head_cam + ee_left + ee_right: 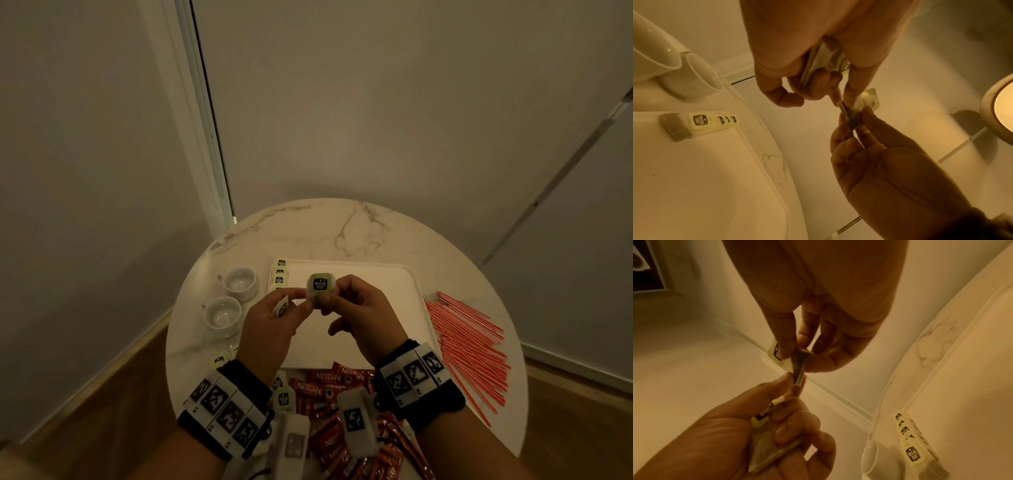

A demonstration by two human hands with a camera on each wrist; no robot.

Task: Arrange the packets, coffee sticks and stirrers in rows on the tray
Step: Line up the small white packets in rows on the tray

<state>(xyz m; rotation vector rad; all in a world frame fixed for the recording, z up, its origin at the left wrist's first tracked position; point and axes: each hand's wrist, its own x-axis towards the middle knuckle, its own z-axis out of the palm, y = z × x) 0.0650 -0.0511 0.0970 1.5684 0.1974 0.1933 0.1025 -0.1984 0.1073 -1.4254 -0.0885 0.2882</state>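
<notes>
A tea packet point(320, 285) was pinched upright between the right hand point(356, 310) and left hand point(274, 322), which also clutched spares, above the tray point(394, 291), right of the 4-packet row point(280, 275).

The round table point(359, 233) looks like smooth stone, white with grey lines, and a bit shiny. The tray point(376, 274) on it is plain white, smooth and not very shiny. The two cups point(230, 298) are white, glossy and hard, like china. The tea packets point(280, 275) have clear, shiny plastic wrap with a pale paper label. The coffee sticks point(329, 380) are red and shiny, and their wrap is crinkly. The stirrers point(469, 342) look like thin smooth plastic, red and white. The floor point(102, 404) looks like brown wood. The wrist bands point(442, 401) look like soft black cloth.
</notes>
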